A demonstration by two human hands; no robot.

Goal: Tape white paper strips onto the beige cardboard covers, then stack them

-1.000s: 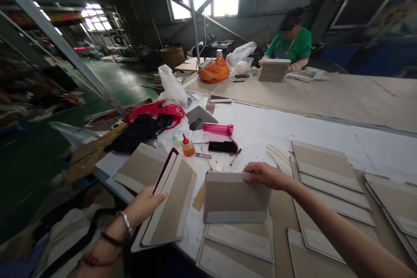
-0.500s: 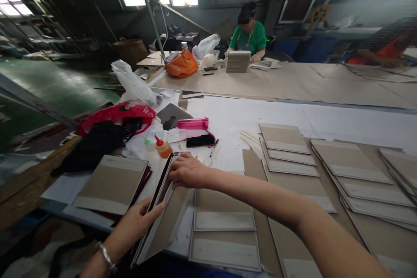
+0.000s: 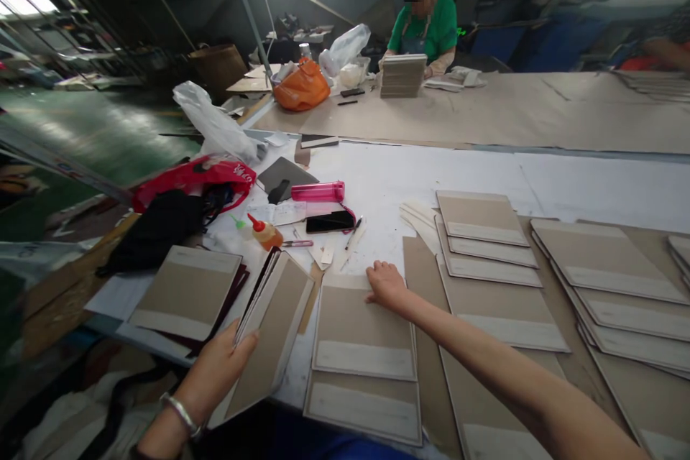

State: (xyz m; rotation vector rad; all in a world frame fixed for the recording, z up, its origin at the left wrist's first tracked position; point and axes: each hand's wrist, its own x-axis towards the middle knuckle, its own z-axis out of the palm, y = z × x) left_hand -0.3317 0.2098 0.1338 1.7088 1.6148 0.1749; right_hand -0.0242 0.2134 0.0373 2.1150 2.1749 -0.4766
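My left hand [image 3: 226,356] grips a tilted bundle of beige cardboard panels [image 3: 277,316] by its left side, with the thumb on the face and pale strips along the edges. Two overlapping panels [image 3: 364,330] with a pale band each lie flat to the right of that bundle. At the far edge of the upper one rests my right hand [image 3: 387,286], fingers bent and thumb apart, holding nothing lifted. Left of the bundle is a small pile of beige panels [image 3: 186,291] with dark red undersides.
More overlapping panels [image 3: 482,226] lie to the right. Behind the bundle are a glue bottle [image 3: 266,232] with a red tip, a phone [image 3: 328,221], a pen [image 3: 353,231] and a pink bottle [image 3: 318,191]. A person in green [image 3: 423,29] sits at the far table.
My right hand has left the bundle and moved right to the far edge of the flat panels. The bundle has turned its beige face more towards me, still in my left hand.
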